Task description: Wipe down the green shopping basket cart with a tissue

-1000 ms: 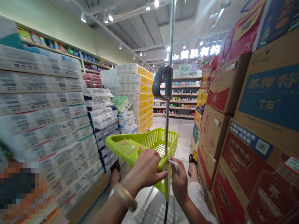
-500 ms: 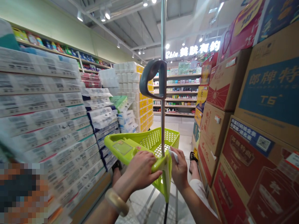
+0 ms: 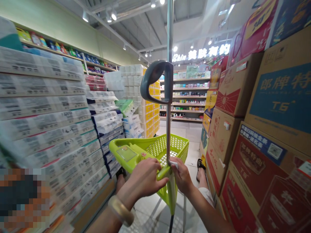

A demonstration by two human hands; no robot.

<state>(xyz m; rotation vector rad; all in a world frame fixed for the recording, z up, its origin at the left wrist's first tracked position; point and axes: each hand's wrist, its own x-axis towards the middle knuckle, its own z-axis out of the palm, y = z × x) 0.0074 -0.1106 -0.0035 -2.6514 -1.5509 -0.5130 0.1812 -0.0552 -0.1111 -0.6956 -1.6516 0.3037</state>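
Note:
A lime-green shopping cart basket (image 3: pixel 145 141) stands in front of me, with a metal pole (image 3: pixel 168 136) rising at its near corner. Partway up the pole is a dark grey loop handle (image 3: pixel 145 84). My left hand (image 3: pixel 148 174) is closed over the cart's green rim, and a gold bangle (image 3: pixel 120 210) circles that wrist. My right hand (image 3: pixel 182 176) pinches a white wipe (image 3: pixel 174 164) against the foot of the pole, where it meets the green plastic. Part of the wipe is hidden by the fingers.
Packs of tissue (image 3: pixel 48 106) are stacked high on the left. Cardboard cartons (image 3: pixel 279 87) tower close on the right. Shelves of small goods (image 3: pixel 187 97) stand at the far end of the aisle. My sandalled foot (image 3: pixel 200 168) rests beside the cart.
My right hand has moved left and slightly down, bringing the white wipe from beside the pole onto its base. My left hand keeps its place on the rim.

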